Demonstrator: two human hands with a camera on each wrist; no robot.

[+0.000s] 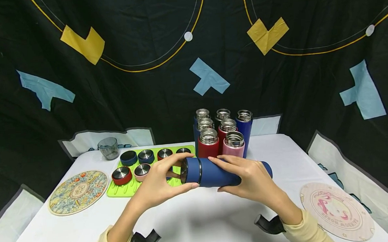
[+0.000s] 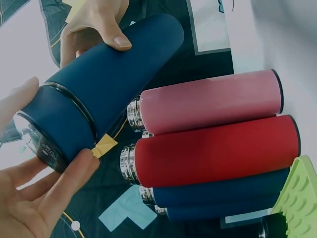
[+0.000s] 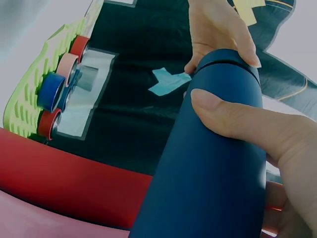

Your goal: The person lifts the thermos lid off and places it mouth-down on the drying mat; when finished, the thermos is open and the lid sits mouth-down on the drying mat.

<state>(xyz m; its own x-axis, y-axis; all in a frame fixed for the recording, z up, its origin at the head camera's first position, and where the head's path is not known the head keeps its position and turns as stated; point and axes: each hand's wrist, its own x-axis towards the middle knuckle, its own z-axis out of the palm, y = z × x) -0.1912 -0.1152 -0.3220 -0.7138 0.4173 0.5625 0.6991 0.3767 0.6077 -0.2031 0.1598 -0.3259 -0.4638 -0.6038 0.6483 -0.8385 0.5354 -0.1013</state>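
A dark blue thermos flask (image 1: 221, 172) is held almost level above the table, its lid (image 1: 192, 171) pointing left. My left hand (image 1: 161, 181) grips the lid with thumb and fingers around its edge. Around the body curl the thumb and fingers of my right hand (image 1: 246, 173). In the left wrist view, a dark ring (image 2: 74, 101) runs between lid and body. The lid sits against the body; how tightly cannot be seen. Behind the flask stand several upright flasks without lids, among them a red one (image 1: 208, 146) and a pink one (image 1: 233, 145).
A green drying mat (image 1: 122, 190) bears several lids, including a red lid (image 1: 121, 176), partly behind my left hand. A clear glass (image 1: 108, 149) stands behind it. A patterned round mat (image 1: 78, 193) lies left, a pink round mat (image 1: 337, 212) right, on the white table (image 1: 186, 223).
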